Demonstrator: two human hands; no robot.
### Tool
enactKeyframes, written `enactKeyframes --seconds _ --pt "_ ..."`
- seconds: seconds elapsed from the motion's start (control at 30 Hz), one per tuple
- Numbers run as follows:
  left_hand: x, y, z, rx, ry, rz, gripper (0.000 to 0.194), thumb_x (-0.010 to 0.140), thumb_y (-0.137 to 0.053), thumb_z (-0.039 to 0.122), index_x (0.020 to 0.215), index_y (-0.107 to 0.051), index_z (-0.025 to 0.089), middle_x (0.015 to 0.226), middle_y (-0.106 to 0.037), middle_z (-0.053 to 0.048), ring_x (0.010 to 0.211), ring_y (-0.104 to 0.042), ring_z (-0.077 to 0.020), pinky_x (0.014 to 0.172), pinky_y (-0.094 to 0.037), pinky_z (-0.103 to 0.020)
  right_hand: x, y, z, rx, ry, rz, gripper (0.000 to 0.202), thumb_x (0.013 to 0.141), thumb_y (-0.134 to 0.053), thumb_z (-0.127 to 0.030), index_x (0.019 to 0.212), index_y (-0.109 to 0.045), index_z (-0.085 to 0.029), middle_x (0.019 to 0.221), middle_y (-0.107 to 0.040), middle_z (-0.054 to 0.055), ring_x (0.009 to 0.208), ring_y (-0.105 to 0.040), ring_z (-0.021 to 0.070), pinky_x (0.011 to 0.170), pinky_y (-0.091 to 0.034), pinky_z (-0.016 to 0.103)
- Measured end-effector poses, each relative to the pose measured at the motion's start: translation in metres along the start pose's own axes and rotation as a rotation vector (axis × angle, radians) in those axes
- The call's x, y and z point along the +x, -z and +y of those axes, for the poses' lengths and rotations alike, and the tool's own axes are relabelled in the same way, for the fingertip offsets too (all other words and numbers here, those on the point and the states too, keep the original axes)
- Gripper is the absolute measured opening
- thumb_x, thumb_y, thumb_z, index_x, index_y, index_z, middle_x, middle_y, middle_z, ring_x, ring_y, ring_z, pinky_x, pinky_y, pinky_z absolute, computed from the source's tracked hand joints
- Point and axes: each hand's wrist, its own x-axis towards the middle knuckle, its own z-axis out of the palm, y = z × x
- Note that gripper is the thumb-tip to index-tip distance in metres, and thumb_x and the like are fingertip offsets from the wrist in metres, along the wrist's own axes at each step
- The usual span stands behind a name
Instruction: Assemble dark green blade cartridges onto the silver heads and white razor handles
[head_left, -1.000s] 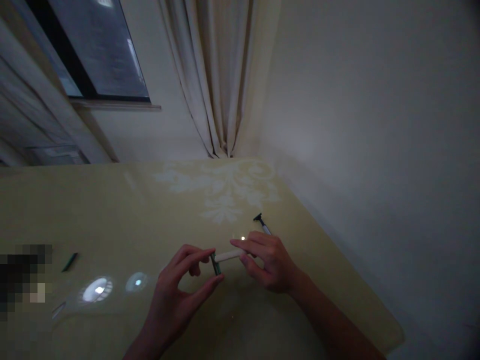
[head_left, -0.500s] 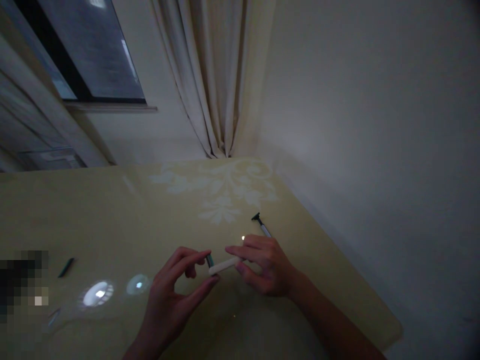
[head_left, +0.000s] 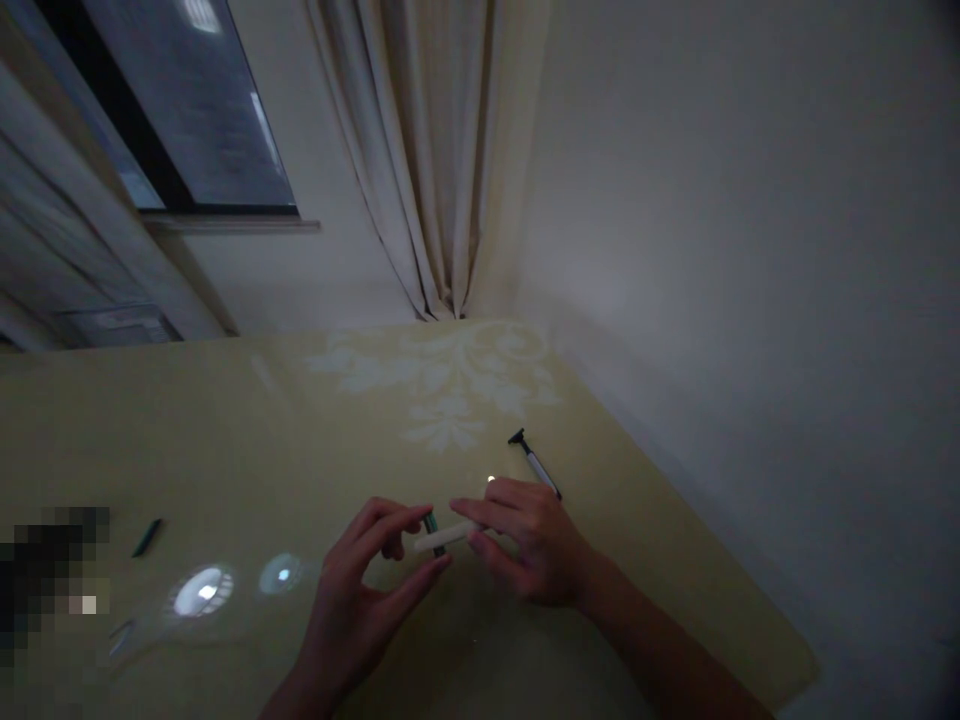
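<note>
Between the thumb and index finger of my left hand (head_left: 367, 590) a small razor cartridge (head_left: 430, 523), dark with a green strip, is held by its two ends. My right hand (head_left: 529, 540) pinches a pale, slim stick (head_left: 441, 537), whose far end lies across the cartridge. Whether the stick crosses in front of it or presses on it I cannot tell. Just beyond my right hand, a razor (head_left: 538, 466) with a black head and grey handle lies on the table.
The yellowish glossy table (head_left: 225, 430) has a pale floral pattern and light reflections. On its left lie a thin dark green piece (head_left: 148, 537) and a pixelated dark patch (head_left: 52, 560). Curtains (head_left: 420, 150) and a wall (head_left: 712, 250) stand behind and to the right.
The stick's end has gone from the cartridge's lower end to across its middle. My left hand has shifted slightly right, and more of the razor handle shows.
</note>
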Motion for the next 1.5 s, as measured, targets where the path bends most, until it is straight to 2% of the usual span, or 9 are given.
enactKeyframes --seconds 0.3,0.43,0.57,0.7,0.87,1.03,1.17,1.33,1.5 --pt "-0.0012 -0.0036 0.0034 -0.019 -0.007 -0.014 0.03 0.092 -0.083 0.038 0.119 -0.077 0.028 0.087 -0.066 0.0 0.069 -0.065 -0.0148 0.064 -0.057 -0.026 -0.0005 -0.0014 0.0 0.001 -0.011 0.0 0.04 0.107 -0.052 -0.036 0.131 -0.076 -0.015 0.087 -0.07 0.007 0.075 -0.062 0.0196 0.066 -0.045 0.032" --pt "0.0002 -0.0042 0.0048 -0.029 -0.004 0.003 0.028 0.091 -0.084 0.036 0.116 -0.077 0.027 0.087 -0.066 0.001 0.068 -0.064 -0.0143 0.065 -0.057 -0.026 -0.0007 0.0002 0.0023 -0.002 -0.063 0.023 0.039 0.108 -0.052 -0.034 0.131 -0.075 -0.014 0.089 -0.07 0.008 0.076 -0.063 0.0198 0.069 -0.047 0.032" --pt "0.0013 -0.0034 0.0057 -0.024 -0.002 -0.014 0.029 0.091 -0.084 0.037 0.118 -0.078 0.028 0.083 -0.065 0.002 0.068 -0.065 -0.0142 0.064 -0.057 -0.025 -0.0001 0.0011 0.0009 -0.013 -0.024 0.004 0.039 0.107 -0.053 -0.035 0.131 -0.076 -0.014 0.088 -0.069 0.007 0.075 -0.062 0.0202 0.066 -0.045 0.033" --pt "0.0 -0.0025 0.0046 -0.033 0.015 -0.009 0.028 0.089 -0.085 0.037 0.115 -0.078 0.028 0.086 -0.067 0.001 0.067 -0.064 -0.0138 0.064 -0.057 -0.025 0.0005 0.0016 0.0008 -0.03 -0.055 0.015 0.04 0.107 -0.052 -0.034 0.13 -0.076 -0.013 0.088 -0.069 0.008 0.076 -0.063 0.0201 0.068 -0.045 0.033" --pt "-0.0019 -0.0016 0.0013 -0.041 0.032 -0.036 0.03 0.092 -0.083 0.035 0.121 -0.077 0.03 0.088 -0.066 0.001 0.071 -0.066 -0.0144 0.068 -0.058 -0.025 0.0004 0.0 -0.0006 -0.016 -0.01 0.012 0.039 0.107 -0.052 -0.035 0.129 -0.077 -0.014 0.084 -0.067 0.006 0.072 -0.06 0.019 0.064 -0.041 0.031" --pt "-0.001 -0.001 0.0003 -0.028 0.023 -0.019 0.03 0.09 -0.085 0.035 0.118 -0.078 0.029 0.088 -0.067 0.001 0.068 -0.065 -0.014 0.066 -0.058 -0.025 0.0007 0.0003 -0.0007 -0.037 -0.057 0.024 0.039 0.107 -0.052 -0.036 0.13 -0.076 -0.015 0.086 -0.069 0.006 0.074 -0.061 0.0189 0.066 -0.043 0.031" --pt "-0.0007 -0.0007 0.0 -0.027 0.014 -0.018 0.03 0.09 -0.084 0.035 0.119 -0.078 0.029 0.087 -0.067 0.001 0.068 -0.065 -0.0143 0.065 -0.058 -0.025 0.0008 -0.0009 -0.0026 -0.035 -0.001 0.008 0.038 0.106 -0.052 -0.035 0.128 -0.077 -0.016 0.084 -0.069 0.006 0.073 -0.061 0.0193 0.064 -0.042 0.032" --pt "-0.0018 -0.0002 -0.0012 0.002 0.029 -0.001 0.032 0.09 -0.084 0.037 0.12 -0.078 0.029 0.088 -0.068 0.0 0.068 -0.065 -0.015 0.064 -0.058 -0.026 0.0005 -0.0006 -0.0013 -0.025 -0.043 0.006 0.037 0.106 -0.052 -0.034 0.128 -0.076 -0.015 0.088 -0.07 0.007 0.078 -0.064 0.0206 0.068 -0.046 0.032" --pt "-0.003 -0.0009 -0.0018 0.006 0.026 0.002 0.031 0.092 -0.082 0.035 0.122 -0.077 0.029 0.09 -0.067 0.0 0.068 -0.064 -0.0142 0.063 -0.058 -0.025 -0.0008 0.0007 0.0 -0.015 -0.018 -0.01 0.036 0.106 -0.053 -0.034 0.127 -0.077 -0.016 0.086 -0.07 0.007 0.075 -0.063 0.0201 0.066 -0.045 0.032"
